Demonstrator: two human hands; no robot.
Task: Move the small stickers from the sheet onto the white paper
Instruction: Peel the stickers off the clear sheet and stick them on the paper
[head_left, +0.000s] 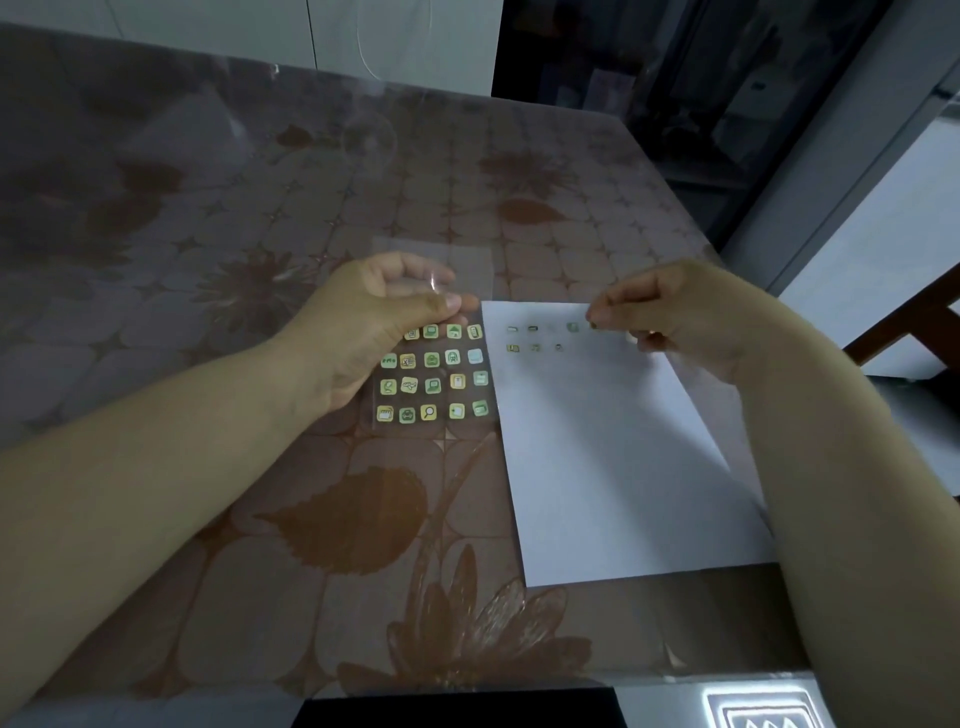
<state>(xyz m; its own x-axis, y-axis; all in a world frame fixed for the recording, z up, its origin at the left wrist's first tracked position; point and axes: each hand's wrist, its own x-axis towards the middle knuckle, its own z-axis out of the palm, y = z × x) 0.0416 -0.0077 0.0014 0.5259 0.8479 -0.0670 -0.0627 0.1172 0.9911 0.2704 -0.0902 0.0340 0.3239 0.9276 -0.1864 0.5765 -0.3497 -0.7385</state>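
While your left hand (384, 312) pinches the sticker sheet (431, 397) just left of the white paper (613, 457), nineteen unpeeled stickers (431, 359) show on it. Your right hand (691, 322) pinches one sticker (592, 325) over the paper's top, beside at least six placed stickers (512, 347).

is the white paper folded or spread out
Spread out. The white paper lies flat on the table, with no crease or turned-up corner visible.
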